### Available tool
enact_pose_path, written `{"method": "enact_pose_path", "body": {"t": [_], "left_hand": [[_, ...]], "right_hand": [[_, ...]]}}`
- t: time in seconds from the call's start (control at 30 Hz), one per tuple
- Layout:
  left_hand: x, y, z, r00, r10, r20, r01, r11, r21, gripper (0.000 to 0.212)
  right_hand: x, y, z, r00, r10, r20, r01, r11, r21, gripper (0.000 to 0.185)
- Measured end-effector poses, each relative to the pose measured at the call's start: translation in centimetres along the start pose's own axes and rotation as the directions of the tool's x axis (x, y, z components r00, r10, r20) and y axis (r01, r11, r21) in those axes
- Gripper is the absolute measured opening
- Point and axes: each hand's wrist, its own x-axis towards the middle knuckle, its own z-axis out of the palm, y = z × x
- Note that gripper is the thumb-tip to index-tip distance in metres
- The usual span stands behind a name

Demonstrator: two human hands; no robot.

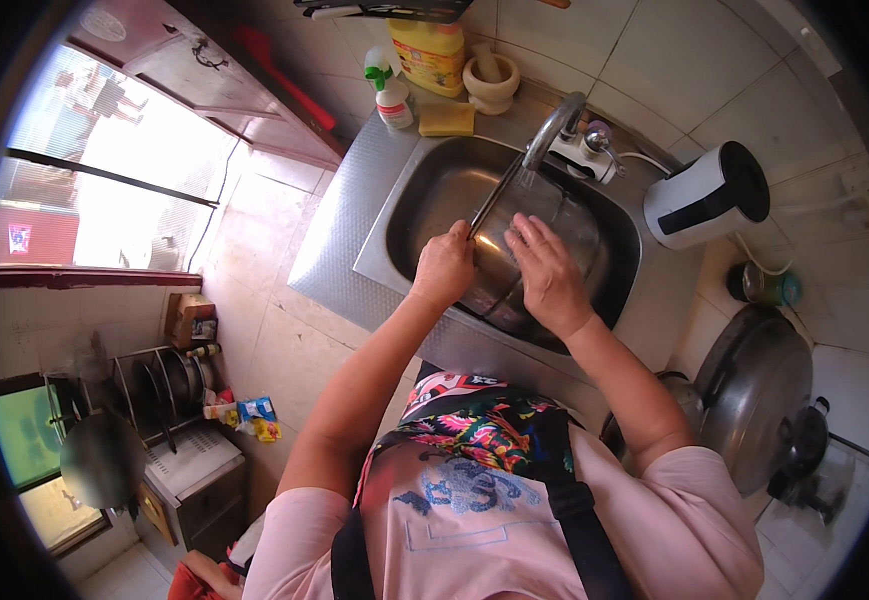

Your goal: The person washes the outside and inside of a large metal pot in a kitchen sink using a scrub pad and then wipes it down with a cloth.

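Note:
My left hand (pixel 445 264) grips the near end of a thin metal-edged piece (pixel 496 196), perhaps a flat pan or lid seen edge-on, tilted over the stainless steel sink (pixel 383 251). My right hand (pixel 550 275) is held flat over the basin, fingers extended, with nothing visibly gripped; whether it touches the metal is unclear. Water runs from the chrome faucet (pixel 556 129) just beyond both hands. Beneath the stream, a wide shiny metal surface (pixel 547 217) shows in the sink; its exact shape is hard to tell.
Behind the sink stand a spray bottle (pixel 394 101), a yellow sponge (pixel 446 119), a yellow plastic jug (pixel 428 60) and a mortar with pestle (pixel 491 84). A white and black electric kettle (pixel 707 195) stands right. Large metal pans (pixel 757 390) lean farther right. Another person's arm (pixel 207 574) shows lower left.

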Motion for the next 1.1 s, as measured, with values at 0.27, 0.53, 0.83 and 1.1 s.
{"method": "enact_pose_path", "body": {"t": [0.27, 0.53, 0.83, 1.1], "left_hand": [[2.0, -1.2, 0.0, 0.976, 0.049, 0.211, -0.021, 0.991, -0.133, 0.017], [10.0, 1.2, 3.7, 0.945, -0.169, 0.28, 0.248, 0.928, -0.279, 0.022], [5.2, 4.2, 1.2, 0.989, 0.078, 0.123, -0.045, 0.967, -0.251, 0.021], [1.3, 4.3, -0.8, 0.988, 0.136, 0.076, -0.106, 0.944, -0.312, 0.021]], "right_hand": [[2.3, 11.3, 0.7, 0.927, 0.376, 0.0, -0.375, 0.924, 0.074, 0.028], [0.2, 8.7, -0.8, 0.877, 0.463, -0.132, -0.384, 0.838, 0.387, 0.028], [-5.2, 7.0, -4.4, 0.742, 0.657, -0.133, -0.423, 0.612, 0.668, 0.031], [-6.0, 2.6, -5.8, 0.728, 0.645, -0.234, -0.354, 0.645, 0.677, 0.032]]}}
